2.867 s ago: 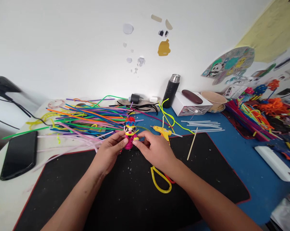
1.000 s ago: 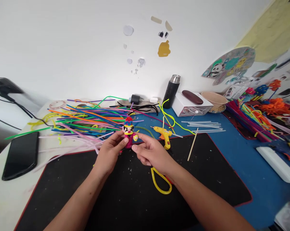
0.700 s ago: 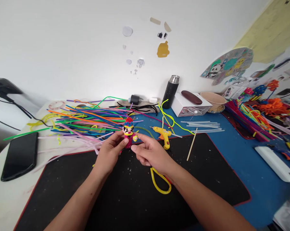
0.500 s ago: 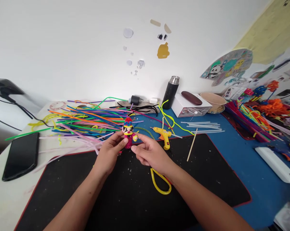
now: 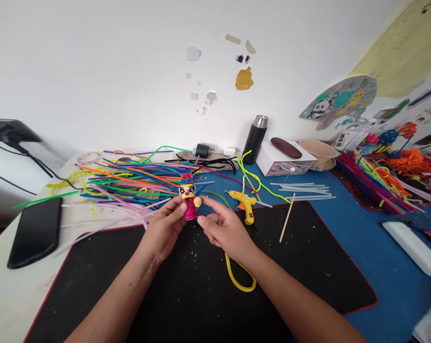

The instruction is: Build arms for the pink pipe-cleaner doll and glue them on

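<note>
My left hand [image 5: 165,229] is closed around the side and back of a small doll figurine [image 5: 190,208] held upright above the mat. The doll has a magenta body, a white face with black markings, a red and blue headdress and a yellow ball shape at its side. My right hand [image 5: 226,230] points its index finger at the yellow ball shape, at or close to touching it. The right thumb stays apart from that finger and the other fingers curl under. A yellow tube-like loop [image 5: 244,289] shows below my right wrist; its upper end is hidden.
A black mat [image 5: 186,295] covers the table front. Beyond it lie many pipe cleaners [image 5: 129,174], a yellow glue gun [image 5: 248,202], glue sticks [image 5: 303,189] and a wooden stick [image 5: 287,219]. A black flask [image 5: 254,140] and white drawer box [image 5: 285,159] stand behind; a phone [image 5: 35,232] lies left.
The doll has turned and tilted slightly in my left hand, showing more of its body. My right index finger stays beside the yellow ball shape. The camera view has shifted a little.
</note>
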`<state>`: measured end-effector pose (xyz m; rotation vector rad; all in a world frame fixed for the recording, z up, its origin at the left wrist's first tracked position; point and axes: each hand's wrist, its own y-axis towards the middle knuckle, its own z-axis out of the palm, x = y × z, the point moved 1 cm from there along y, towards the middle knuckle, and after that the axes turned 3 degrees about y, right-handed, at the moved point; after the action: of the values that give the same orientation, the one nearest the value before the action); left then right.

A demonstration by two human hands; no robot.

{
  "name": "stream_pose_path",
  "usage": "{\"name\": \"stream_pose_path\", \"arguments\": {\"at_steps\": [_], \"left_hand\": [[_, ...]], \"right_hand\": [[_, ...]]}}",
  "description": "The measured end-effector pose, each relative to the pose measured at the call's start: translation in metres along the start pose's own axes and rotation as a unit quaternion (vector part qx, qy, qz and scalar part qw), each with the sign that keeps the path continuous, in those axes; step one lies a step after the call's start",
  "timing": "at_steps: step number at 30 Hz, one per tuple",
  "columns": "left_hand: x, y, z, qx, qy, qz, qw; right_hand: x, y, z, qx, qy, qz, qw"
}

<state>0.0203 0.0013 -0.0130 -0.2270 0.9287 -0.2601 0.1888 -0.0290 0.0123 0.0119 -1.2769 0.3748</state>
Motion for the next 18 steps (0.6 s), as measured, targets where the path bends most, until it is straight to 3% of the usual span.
{"name": "stream_pose_path", "arguments": {"at_steps": [6, 18], "left_hand": [[-0.0012, -0.0011, 0.0027, 0.012, -0.004, 0.004, 1.0], [0.0065, 0.0026, -0.0026, -0.014, 0.015, 0.017, 1.0]], "right_hand": [[-0.0094, 0.0002, -0.0014, 0.002, -0.009, -0.017, 1.0], [-0.0056, 0.0015, 0.0027, 0.01, -0.017, -0.023, 1.0]]}}
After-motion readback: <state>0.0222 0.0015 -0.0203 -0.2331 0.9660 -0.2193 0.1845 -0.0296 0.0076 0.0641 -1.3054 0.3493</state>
